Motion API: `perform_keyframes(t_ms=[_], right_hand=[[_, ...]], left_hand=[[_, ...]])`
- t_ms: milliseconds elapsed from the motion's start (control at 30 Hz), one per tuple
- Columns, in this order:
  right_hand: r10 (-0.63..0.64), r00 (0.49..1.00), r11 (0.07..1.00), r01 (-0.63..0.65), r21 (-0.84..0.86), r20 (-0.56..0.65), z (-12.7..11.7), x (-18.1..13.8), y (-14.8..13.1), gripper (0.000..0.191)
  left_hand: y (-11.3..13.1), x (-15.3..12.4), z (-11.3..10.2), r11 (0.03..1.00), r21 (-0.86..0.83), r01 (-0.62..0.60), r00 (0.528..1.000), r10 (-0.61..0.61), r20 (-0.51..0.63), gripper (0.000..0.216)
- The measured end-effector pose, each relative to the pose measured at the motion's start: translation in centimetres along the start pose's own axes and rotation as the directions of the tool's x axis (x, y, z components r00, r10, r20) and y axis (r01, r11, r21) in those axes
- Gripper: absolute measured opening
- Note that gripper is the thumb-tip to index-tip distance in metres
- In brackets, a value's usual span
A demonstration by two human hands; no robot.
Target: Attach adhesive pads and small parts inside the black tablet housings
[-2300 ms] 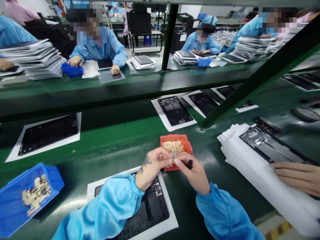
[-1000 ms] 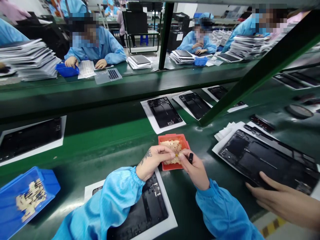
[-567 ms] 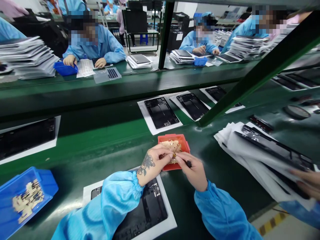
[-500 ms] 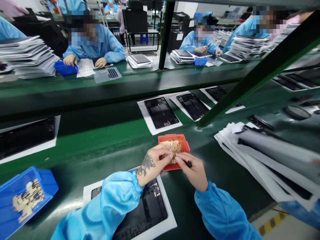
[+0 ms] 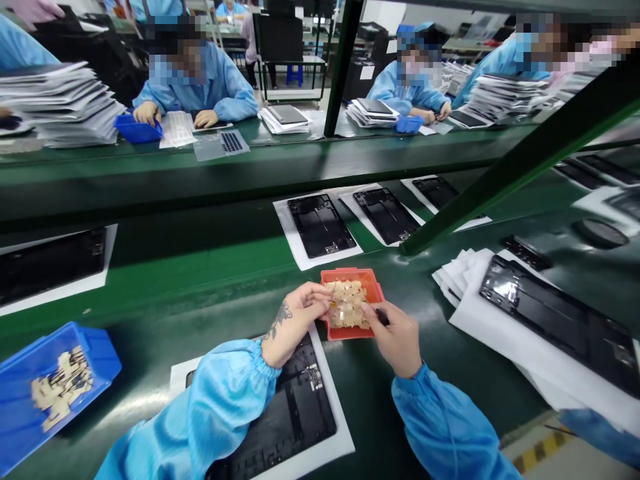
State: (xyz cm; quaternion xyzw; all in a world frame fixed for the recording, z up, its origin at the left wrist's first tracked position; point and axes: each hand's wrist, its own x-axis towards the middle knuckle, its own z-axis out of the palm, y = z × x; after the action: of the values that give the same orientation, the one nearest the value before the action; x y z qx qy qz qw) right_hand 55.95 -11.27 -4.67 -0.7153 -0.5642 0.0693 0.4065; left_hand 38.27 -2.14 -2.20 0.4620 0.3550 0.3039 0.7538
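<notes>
Both hands met over the orange tray (image 5: 374, 279) on the tabletop (image 5: 200, 280). The left hand (image 5: 293, 320) had its grip pinched on one small tan piece (image 5: 334, 305), held just above the heap of pieces (image 5: 353, 307). The right hand (image 5: 397, 337) had its grip closed round a thin dark tool (image 5: 383, 318). The black panel (image 5: 295, 413) lay under the left forearm. So, one piece picked out but not yet placed on it.

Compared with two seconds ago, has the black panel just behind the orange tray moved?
Yes: the black panel has slid leftward, away from the slanted green post foot.
</notes>
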Motion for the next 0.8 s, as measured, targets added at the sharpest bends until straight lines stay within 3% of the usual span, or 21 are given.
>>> perform_keyframes(t_ms=[167, 267, 333, 433, 533, 600, 667, 800], right_hand=[[-0.048, 0.999, 0.999, 0.049, 0.01, -0.01, 0.2, 0.4, 0.3, 0.016], [-0.042, 0.999, 0.998, 0.042, 0.041, -0.013, 0.4, 0.9, -0.1, 0.02], [0.025, 0.999, 0.997, -0.022, 0.071, -0.04, 0.2, 1.3, -0.8, 0.021], [0.242, 0.97, 0.938, -0.224, 0.264, -0.033, -0.4, 1.6, -2.2, 0.032], [0.328, 0.933, 0.853, -0.359, 0.379, 0.145, -1.1, 1.3, -4.3, 0.058], [0.262, 0.908, 0.847, -0.378, 0.373, 0.326, -1.2, 0.7, -6.2, 0.074], [0.102, 0.867, 0.818, -0.352, 0.455, 0.487, -0.9, 0.0, -8.6, 0.075], [-0.307, 0.806, 0.758, -0.113, 0.642, 0.505, 0.5, -1.1, -14.3, 0.025]], left_hand=[[0.4, -2.5, -2.4, 1.0, -0.015, -0.002, 0.999, 0.001, -0.051, 0.055], [0.5, -4.5, -4.4, 0.999, 0.029, -0.018, 0.997, 0.02, -0.077, 0.057], [0.6, -5.9, -5.8, 0.997, 0.068, -0.02, 0.994, 0.027, -0.101, 0.048], [1.1, -8.2, -7.6, 0.991, 0.131, 0.014, 0.991, 0.004, -0.133, 0.031], [1.7, -10.6, -9.0, 0.994, 0.106, 0.029, 0.989, -0.014, -0.146, 0.026], [2.0, -12.1, -9.5, 0.998, 0.051, 0.026, 0.987, -0.018, -0.157, 0.026], [2.3, -13.3, -9.8, 1.0, -0.006, 0.017, 0.985, -0.018, -0.17, 0.026], [2.8, -15.1, -10.2, 0.994, -0.105, -0.021, 0.983, 0.001, -0.186, 0.026]])
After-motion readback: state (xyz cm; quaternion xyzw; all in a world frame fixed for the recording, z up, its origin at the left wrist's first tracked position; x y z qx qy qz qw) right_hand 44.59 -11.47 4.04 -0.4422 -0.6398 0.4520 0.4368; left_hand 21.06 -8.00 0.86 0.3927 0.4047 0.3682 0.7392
